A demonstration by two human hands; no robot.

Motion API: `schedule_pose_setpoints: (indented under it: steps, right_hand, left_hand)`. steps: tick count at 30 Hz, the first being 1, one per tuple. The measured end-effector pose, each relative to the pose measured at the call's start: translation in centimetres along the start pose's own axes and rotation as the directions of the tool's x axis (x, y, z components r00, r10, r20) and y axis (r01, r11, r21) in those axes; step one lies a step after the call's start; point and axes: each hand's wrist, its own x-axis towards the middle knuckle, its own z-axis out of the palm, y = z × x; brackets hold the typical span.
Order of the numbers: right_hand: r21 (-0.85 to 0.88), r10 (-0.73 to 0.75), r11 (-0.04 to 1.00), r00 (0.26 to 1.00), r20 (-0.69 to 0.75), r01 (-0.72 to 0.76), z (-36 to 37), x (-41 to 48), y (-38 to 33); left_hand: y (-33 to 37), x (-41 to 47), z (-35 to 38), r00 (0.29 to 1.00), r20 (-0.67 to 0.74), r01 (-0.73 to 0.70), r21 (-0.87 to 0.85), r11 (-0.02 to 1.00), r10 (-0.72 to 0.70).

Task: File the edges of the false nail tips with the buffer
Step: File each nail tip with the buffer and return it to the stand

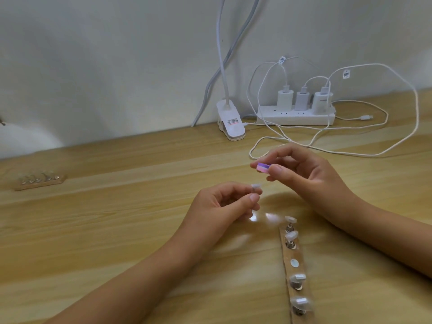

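L grip [224, 202]: thumb & forefinger pinched on a small clear false nail tip [256, 185], other fingers curled in loosely. The tip pokes up just past the fingertips; whatever's under it is hidden by the fingers. R grip [311, 169]: thumb & forefinger closed on the buffer [263, 166], a short pink-and-purple block held approx level, free end pointing left. The buffer sits just above and slightly right of the held tip, near but not touching it. Both hands are over the light wood tabletop [117, 230].

Just below the hands, toward the person, lies a wooden holder strip [288, 268] running front to back. Four more nail tips [291, 235] stand on it on small metal posts, w/ a round disc [294, 262] showing btwn the second and third.

Far left on the tabletop, well apart, is a second strip [39, 182] w/ clear tips, too blurred to count. At the back by the wall: a white clip-on lamp base [231, 122] and a white power strip [295, 115] w/ three chargers plugged in, white cables [350, 153] looping across the wood behind the R grip.
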Motion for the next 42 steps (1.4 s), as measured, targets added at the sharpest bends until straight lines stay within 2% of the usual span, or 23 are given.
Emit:
schedule_pose_setpoints:
  steps: [3, 7, 13, 17, 22, 28, 32, 42]
  right_hand:
    - [-0.018, -0.026, 0.999, 0.998, 0.049, 0.027, -0.02, -0.24, -0.16]
    - [-0.064, 0.046, 0.997, 0.991, 0.127, -0.038, 0.34, -0.21, -0.07]
    - [-0.065, 0.006, 0.998, 0.994, 0.108, 0.001, 0.48, -0.36, 0.03]
    - [-0.063, -0.083, 0.994, 0.994, 0.066, 0.087, 0.5, -0.46, -0.07]
    - [0.017, 0.003, 1.0, 0.999, -0.032, -0.002, 0.1, 0.17, 0.24]
    - [0.018, 0.066, 0.998, 0.992, 0.108, -0.068, 0.46, -0.1, 0.58]
    - [0.025, 0.013, 1.0, 0.997, 0.075, -0.015, 0.46, -0.19, 0.4]
    - [-0.013, -0.013, 1.0, 0.997, 0.072, 0.014, 0.49, -0.41, 0.58]
  left_hand:
    - [0.02, -0.08, 0.01, 1.0, 0.016, -0.013, 0.034, 0.999, 0.012]
    - [-0.17, -0.02, 0.02, 0.998, 0.039, -0.045, 0.089, 0.995, 0.042]
    - [-0.3, -0.01, -0.01, 0.998, 0.032, -0.049, 0.076, 0.996, 0.046]
    - [-0.35, 0.1, -0.09, 0.999, 0.024, -0.027, 0.042, 0.999, 0.026]
    - [-0.36, 0.25, -0.02, 1.0, 0.002, -0.014, -0.023, 1.0, 0.014]
    - [-0.29, 0.05, 0.12, 1.0, 0.012, -0.028, -0.037, 0.999, 0.029]
    - [-0.07, -0.01, 0.25, 0.999, 0.007, -0.033, -0.034, 0.999, 0.034]
    - [0.24, -0.18, 0.35, 1.0, -0.007, -0.014, -0.057, 0.998, 0.013]
